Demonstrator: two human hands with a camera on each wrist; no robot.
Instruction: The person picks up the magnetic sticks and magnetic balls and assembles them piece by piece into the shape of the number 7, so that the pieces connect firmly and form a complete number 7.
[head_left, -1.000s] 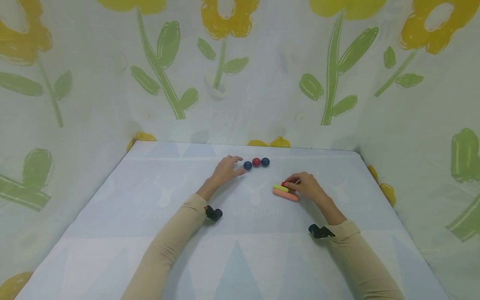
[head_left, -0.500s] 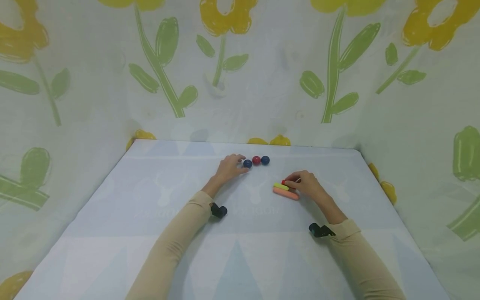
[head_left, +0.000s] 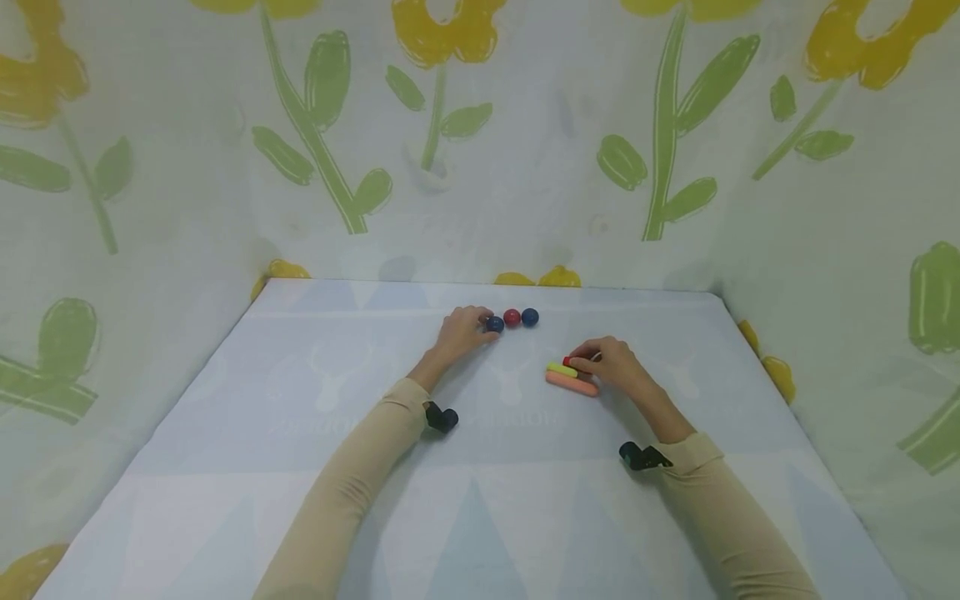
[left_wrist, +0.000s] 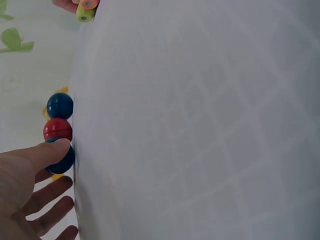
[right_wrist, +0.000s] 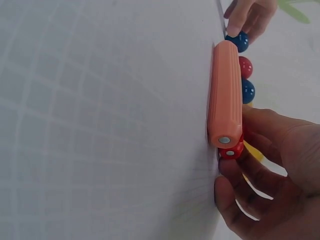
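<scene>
Three glossy balls form a short row toward the table's back: a blue ball (head_left: pixel 495 324) at the left, a red ball (head_left: pixel 512 317) in the middle and another blue ball (head_left: pixel 530 317) at the right. My left hand (head_left: pixel 461 333) holds the left blue ball between thumb and index finger, its other fingers spread in the left wrist view. Nearer and to the right, my right hand (head_left: pixel 617 367) pinches a red stick (right_wrist: pixel 231 151), mostly covered by the fingers. Beside it lie a yellow-green stick (head_left: pixel 562 369) and a longer, ridged orange stick (head_left: pixel 572 383); the visible stick ends bear metal discs.
A pale patterned cloth covers the table (head_left: pixel 480 517). Flower-printed curtain (head_left: pixel 525 167) rises behind the table's back edge and along both sides. A black wrist camera (head_left: pixel 442 418) sits on the left cuff, another (head_left: pixel 641 456) on the right.
My left hand has moved slightly right, and its thumb and index finger have come together around the left blue ball. The right hand stays at the sticks.
</scene>
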